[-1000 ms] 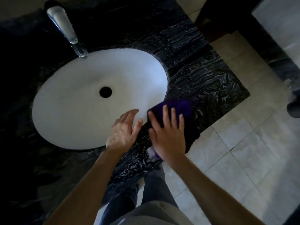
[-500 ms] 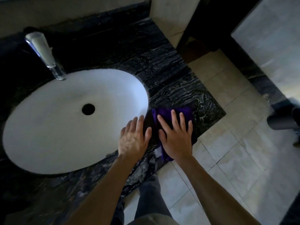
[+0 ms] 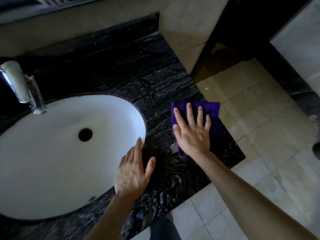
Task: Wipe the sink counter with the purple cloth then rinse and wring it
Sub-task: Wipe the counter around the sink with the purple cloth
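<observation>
The purple cloth (image 3: pixel 213 112) lies flat on the black marble counter (image 3: pixel 155 80), right of the white oval basin (image 3: pixel 52 153), close to the counter's right edge. My right hand (image 3: pixel 192 134) presses down on the cloth with its fingers spread. My left hand (image 3: pixel 133 170) rests flat and empty on the counter at the basin's right rim, fingers apart. A chrome tap (image 3: pixel 20 85) stands at the basin's back left; no water runs from it. The drain (image 3: pixel 85 134) is a dark hole in the middle of the basin.
A beige wall (image 3: pixel 181 23) rises behind the counter's right end. Pale floor tiles (image 3: pixel 251 135) lie to the right and below the counter edge. A dark doorway or cabinet (image 3: pixel 242 32) stands at the upper right. My legs (image 3: pixel 162 229) show under the counter's front edge.
My right hand has slid the cloth away from me along the counter's right side. My left hand has stayed by the basin rim. My head has turned right, shifting the basin left in view.
</observation>
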Action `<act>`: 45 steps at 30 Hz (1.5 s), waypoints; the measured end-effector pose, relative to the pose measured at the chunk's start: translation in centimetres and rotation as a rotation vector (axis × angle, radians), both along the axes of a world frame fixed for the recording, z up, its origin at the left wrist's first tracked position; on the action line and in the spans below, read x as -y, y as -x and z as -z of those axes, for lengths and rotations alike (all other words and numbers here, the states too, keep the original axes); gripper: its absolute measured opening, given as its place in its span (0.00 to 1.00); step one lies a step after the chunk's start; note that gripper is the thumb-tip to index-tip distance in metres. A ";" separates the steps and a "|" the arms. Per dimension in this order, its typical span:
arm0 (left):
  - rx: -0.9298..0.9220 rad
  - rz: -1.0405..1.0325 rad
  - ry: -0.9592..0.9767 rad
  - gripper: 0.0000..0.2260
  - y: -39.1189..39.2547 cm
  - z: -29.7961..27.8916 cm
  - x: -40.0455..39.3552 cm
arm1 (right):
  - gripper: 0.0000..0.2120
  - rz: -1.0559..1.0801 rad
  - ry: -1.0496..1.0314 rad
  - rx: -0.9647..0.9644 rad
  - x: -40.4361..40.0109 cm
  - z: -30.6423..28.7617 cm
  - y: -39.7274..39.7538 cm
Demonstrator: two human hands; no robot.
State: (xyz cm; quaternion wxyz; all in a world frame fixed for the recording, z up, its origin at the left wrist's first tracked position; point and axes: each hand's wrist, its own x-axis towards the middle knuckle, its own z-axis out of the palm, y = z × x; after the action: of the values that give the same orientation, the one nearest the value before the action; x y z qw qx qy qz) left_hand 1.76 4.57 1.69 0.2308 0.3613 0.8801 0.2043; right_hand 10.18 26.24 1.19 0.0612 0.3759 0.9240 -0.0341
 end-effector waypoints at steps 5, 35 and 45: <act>0.041 -0.071 -0.045 0.39 0.0 0.3 0.3 | 0.27 -0.362 0.074 -0.095 10.7 0.0 -1.5; 0.042 -0.309 -0.138 0.39 1.8 0.2 -6.1 | 0.29 -0.483 -0.005 -0.053 -3.3 1.0 19.5; 0.066 -0.277 -0.060 0.33 2.6 0.2 -6.6 | 0.28 -0.800 0.040 -0.088 1.4 0.9 32.3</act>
State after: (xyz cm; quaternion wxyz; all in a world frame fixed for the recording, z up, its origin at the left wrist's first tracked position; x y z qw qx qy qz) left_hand -0.81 11.19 1.51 0.2183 0.2364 0.9068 0.2723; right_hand -22.11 24.85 0.26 0.0375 -0.0166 0.9983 -0.0417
